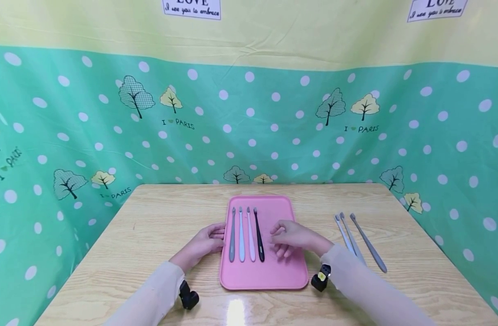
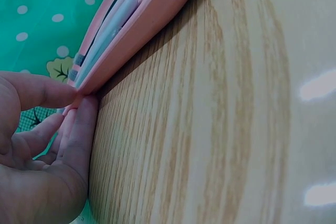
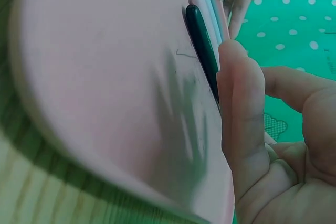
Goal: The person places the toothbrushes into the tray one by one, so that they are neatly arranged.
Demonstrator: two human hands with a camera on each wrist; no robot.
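A pink tray lies on the table, carrying a row of toothbrushes side by side: a grey toothbrush, a light blue toothbrush, a pale pink toothbrush and a black toothbrush. All their heads point to the far side. My left hand is at the tray's left edge, its thumb and finger pinching the rim in the left wrist view. Over the right half of the tray hovers my right hand, fingers loosely bent, holding nothing, just right of the black toothbrush. Its shadow falls on the tray.
To the right of the tray, on the wooden table, lie a pale toothbrush, a grey toothbrush and a darker grey toothbrush. My right forearm reaches over close to them. A dotted green curtain hangs behind the table.
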